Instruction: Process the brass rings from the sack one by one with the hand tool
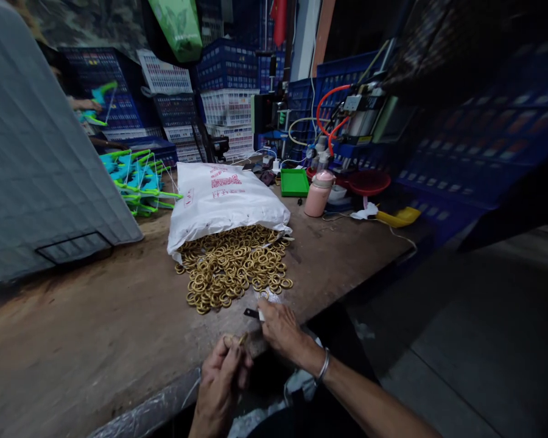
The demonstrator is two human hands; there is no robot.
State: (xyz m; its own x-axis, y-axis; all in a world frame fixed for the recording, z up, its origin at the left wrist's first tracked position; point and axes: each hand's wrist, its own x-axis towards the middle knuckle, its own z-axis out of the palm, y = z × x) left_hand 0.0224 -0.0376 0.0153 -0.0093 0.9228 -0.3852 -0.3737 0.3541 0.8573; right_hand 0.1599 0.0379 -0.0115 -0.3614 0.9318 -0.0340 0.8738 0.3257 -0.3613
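Observation:
A heap of gold-coloured rings spills onto the worktable from the mouth of a white plastic sack. My left hand is at the table's front edge, its fingers pinched on a single gold ring. Just right of it, my right hand is closed around a small flat tool with a black end that has a hole in it and a white part; its exact kind is unclear. The right fingertips are close to the heap's nearest rings. A metal bracelet circles the right wrist.
On the worktable stand a grey panel at left, green-and-blue plastic pieces, a green tray, a pink bottle and a yellow scoop. Behind the panel another person's hand shows. Stacked crates line the back.

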